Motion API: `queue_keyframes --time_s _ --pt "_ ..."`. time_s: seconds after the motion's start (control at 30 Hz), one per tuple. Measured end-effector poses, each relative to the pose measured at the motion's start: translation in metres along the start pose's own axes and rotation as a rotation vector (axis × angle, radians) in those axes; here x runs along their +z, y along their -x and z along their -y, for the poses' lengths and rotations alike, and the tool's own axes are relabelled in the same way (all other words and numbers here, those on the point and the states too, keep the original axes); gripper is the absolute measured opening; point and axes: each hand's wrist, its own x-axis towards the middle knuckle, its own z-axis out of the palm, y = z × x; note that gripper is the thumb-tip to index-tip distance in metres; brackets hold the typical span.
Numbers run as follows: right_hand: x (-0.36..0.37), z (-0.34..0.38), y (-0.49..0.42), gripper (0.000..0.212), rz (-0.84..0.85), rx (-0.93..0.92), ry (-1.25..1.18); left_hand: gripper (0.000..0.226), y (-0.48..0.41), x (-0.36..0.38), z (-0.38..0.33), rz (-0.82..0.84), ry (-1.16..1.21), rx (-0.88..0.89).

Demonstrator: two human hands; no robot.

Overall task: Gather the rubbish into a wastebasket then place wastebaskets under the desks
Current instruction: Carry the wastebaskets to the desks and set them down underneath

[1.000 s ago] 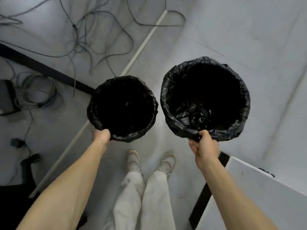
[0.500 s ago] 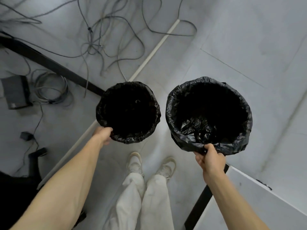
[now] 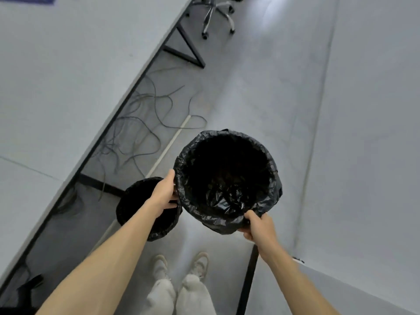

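Wastebaskets number two in the head view, both lined with black bags. The larger wastebasket (image 3: 227, 178) is held up over the floor (image 3: 250, 87), in front of the person and right of centre. The smaller wastebasket (image 3: 141, 208) sits lower and to its left, just beside it, near the edge of the left table (image 3: 68, 87).

Two hands show. The right hand (image 3: 256, 226) is clamped on the near rim of the larger wastebasket, fingers bunching the liner. The left hand (image 3: 163, 192) lies at the seam between the two wastebaskets, thumb against the larger one's left rim and fingers curled below. Which of the two it grips cannot be told.

Two tables appear: the long white one on the left and the corner of a near-right table (image 3: 341, 292), cut off by the frame. One chair (image 3: 217, 17) stands far off, only its wheeled base in view. A tangle of cables (image 3: 141, 133) lies under the left table's edge, too knotted to count, beside one white strip (image 3: 168, 146) on the floor. Two shoes (image 3: 201, 262) show below.

The left forearm hides much of the smaller wastebasket. Both interiors are too dark to show any contents beyond crumpled liner.
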Motion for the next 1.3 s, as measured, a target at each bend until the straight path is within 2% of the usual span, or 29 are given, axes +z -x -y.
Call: queue_keyframes --time_s 0.07,0.2,0.27,0.47,0.67,0.83,1.03,1.17,1.3 --pt "-0.026 0.027 0.037 0.008 0.028 -0.061 0.056 0.049 0.045 0.008 -0.03 -0.002 -0.013 0.061" --pt "-0.069 0.067 0.088 0.013 0.009 -0.116 0.139 0.014 0.106 0.019 -0.066 -0.026 -0.208 0.202" --pt "-0.085 0.077 0.1 0.012 -0.001 -0.152 0.165 0.004 0.126 0.024 -0.075 -0.023 -0.252 0.222" --pt "-0.125 0.113 0.086 0.026 -0.105 -0.206 0.149 0.009 0.144 0.05 -0.119 -0.008 -0.29 0.294" --pt "-0.149 0.161 0.014 0.021 -0.01 -0.19 0.0 0.043 0.079 0.095 -0.187 -0.015 -0.229 0.303" --pt "-0.181 0.235 -0.037 0.025 0.105 -0.082 -0.201 0.033 0.06 0.149 -0.261 -0.064 -0.18 0.312" --pt "-0.205 0.354 -0.107 0.044 0.222 -0.207 -0.04 0.028 0.023 0.192 -0.355 -0.14 -0.132 0.343" --pt "-0.203 0.439 -0.169 0.057 0.221 -0.262 0.035 0.025 -0.019 0.211 -0.431 -0.187 -0.09 0.358" --pt "-0.189 0.526 -0.242 0.052 0.172 -0.286 0.056 0.026 -0.079 0.22 -0.522 -0.17 -0.078 0.363"
